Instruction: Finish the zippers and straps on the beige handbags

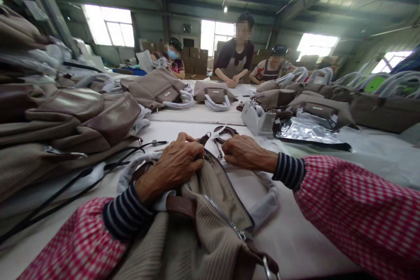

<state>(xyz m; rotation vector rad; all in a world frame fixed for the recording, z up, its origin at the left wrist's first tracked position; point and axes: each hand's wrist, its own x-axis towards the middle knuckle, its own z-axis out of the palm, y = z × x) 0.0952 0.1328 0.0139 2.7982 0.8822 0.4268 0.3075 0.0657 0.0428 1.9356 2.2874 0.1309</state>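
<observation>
A taupe ribbed handbag lies in front of me with its zipper undone and the beige lining showing. My left hand is closed on the bag's far end, beside a small brown leather tab with a metal ring. Just right of that end, my right hand is curled closed; its fingertips are partly hidden, and what they pinch is unclear. A coiled brown leather strap with a metal clasp lies right by those fingers. Plastic-wrapped handles stick out on both sides of the bag.
More ribbed bags are heaped at my left, with black cords beside them. A grey box and a silver plastic pouch lie ahead right. Finished-looking bags line the right; several people work across the table.
</observation>
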